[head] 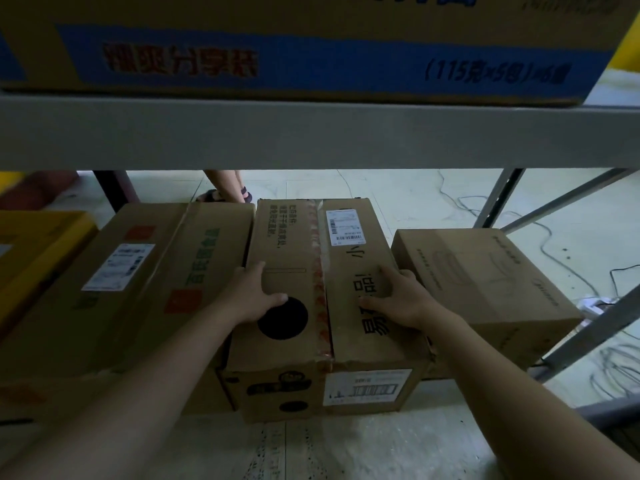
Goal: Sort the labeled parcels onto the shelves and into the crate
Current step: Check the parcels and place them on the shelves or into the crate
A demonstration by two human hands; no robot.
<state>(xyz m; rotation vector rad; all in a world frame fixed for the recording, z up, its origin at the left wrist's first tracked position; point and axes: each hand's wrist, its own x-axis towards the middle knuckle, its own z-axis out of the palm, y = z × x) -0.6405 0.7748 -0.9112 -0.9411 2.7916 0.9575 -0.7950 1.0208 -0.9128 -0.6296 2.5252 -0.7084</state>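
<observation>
Yellow carton (33,251) cut off at left edge, dim; beside it a wide brown cardboard box (138,289) with white shipping label, orange squares, green print, touching the middle parcel (322,289); middle parcel is long corrugated cardboard on the lower shelf (363,445), taped seam down its top, black circle print, barcode labels on top and front, front corners crumpled; left hand (251,296) flat on its top, fingers straight, thumb at the black circle; right hand (401,299) flat too, fingers spread, gripping nothing; plain matte brown box (485,285) to the right, print faint; grey metal shelf beam (311,133) above; blue-yellow carton (311,46) blurred, top cropped; sandalled feet (225,194) behind, mostly hidden.
</observation>
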